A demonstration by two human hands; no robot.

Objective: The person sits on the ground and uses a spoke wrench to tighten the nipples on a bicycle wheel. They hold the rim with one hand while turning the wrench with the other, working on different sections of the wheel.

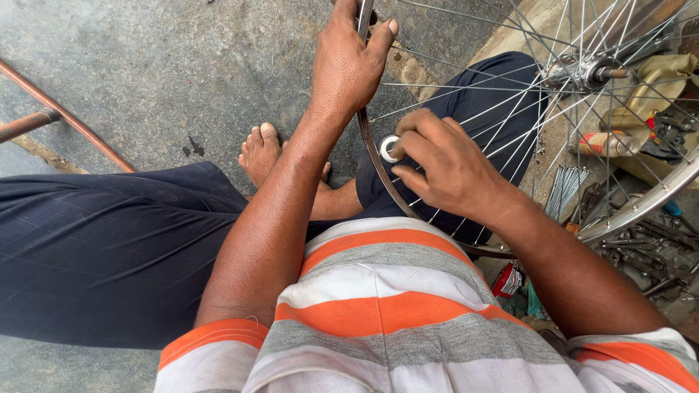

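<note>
**Spoke adjustment under way, not finished**

Silver spoked bicycle wheel (582, 73) laid across lap. Left hand (349, 62) clamped around rim. Right hand (444, 164) pinching small round metal spoke tool (389, 148) at rim. Spokes laced; bundle of loose steel spokes (564, 191) beside.

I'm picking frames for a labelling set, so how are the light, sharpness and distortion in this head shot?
Head view: soft even daylight, no hard shadows; slight glare on the wheel rim; left hand and right hand are sharp; the tool clutter at right is harder to read; wide-angle bending stretches the striped shirt at the bottom edge.
</note>
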